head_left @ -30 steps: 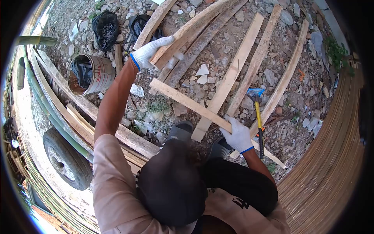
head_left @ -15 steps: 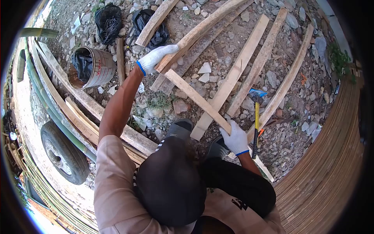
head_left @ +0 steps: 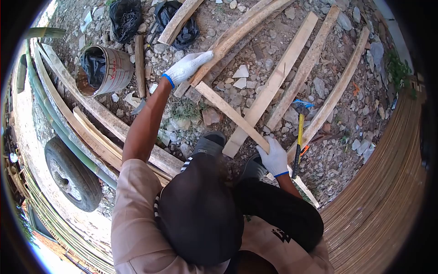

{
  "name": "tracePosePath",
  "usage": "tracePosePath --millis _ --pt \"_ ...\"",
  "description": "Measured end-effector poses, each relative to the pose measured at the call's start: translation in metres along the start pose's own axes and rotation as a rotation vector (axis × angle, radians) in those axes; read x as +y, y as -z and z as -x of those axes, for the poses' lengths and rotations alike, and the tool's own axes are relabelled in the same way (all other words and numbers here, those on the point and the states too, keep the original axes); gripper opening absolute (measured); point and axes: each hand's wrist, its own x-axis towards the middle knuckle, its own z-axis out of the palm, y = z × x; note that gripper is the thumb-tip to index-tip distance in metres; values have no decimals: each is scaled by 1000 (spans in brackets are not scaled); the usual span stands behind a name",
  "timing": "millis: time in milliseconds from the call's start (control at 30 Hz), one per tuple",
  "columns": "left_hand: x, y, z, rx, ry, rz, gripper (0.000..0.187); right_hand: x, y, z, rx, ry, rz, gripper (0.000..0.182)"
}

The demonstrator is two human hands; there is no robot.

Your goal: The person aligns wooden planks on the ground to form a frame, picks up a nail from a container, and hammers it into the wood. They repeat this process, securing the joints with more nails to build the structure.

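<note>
With our left hand (head_left: 188, 68) (gloved, like the other), we clasp the long beam (head_left: 228, 43) at upper centre. Our right hand (head_left: 275, 157) is clamped on the short strip (head_left: 232, 114) at centre, near the hammer (head_left: 299, 141) on the right.

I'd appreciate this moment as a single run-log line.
left hand: grips long board; right hand: grips short board; hammer: near right hand
</note>
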Motion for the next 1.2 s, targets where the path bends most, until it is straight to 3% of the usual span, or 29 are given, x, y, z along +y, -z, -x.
tracePosePath --millis 100,167,200,267,333,467,533,600,667,733,833,933,967,1067,1200 --pt "0 -5 5 117 -13 -75 80 1 -1 1 6 2 1 45" --pt "-8 -10 5 329 -165 -49 80 1 1 1 -16 10 -5 46" --pt "-13 -10 7 333 -163 -47 80 0 1 1 -30 14 -15 47" --pt "-14 -8 15 413 43 208 78 -2 2 -1 -30 17 -15 47" --pt "-18 -3 23 432 21 254 77 -3 2 2 -37 22 -15 47" --pt "-6 25 41 231 58 154 77 -2 -7 10 -17 65 -24 47" --pt "0 39 42 -35 130 -220 81 -2 -10 13 -19 66 -32 47" --pt "-6 43 36 -93 120 -317 83 -4 -13 14 -4 66 -26 47" --pt "-13 40 30 -170 -58 -766 84 -4 -12 13 -15 51 -26 47" --pt "-16 40 36 -159 8 -680 81 -4 -11 12 -29 44 -21 47" --pt "-16 35 67 -67 176 -66 84 -5 -11 11 -27 53 1 48" --pt "-62 14 88 106 107 146 86 -7 -12 13 -50 26 32 48" --pt "-58 2 99 160 100 12 84 -6 -13 12 -47 31 28 48" --pt "-95 -33 99 306 1 288 75 -4 -14 11 -44 36 28 49" --pt "-82 -46 107 423 33 273 70 -7 -10 11 -77 18 27 49"
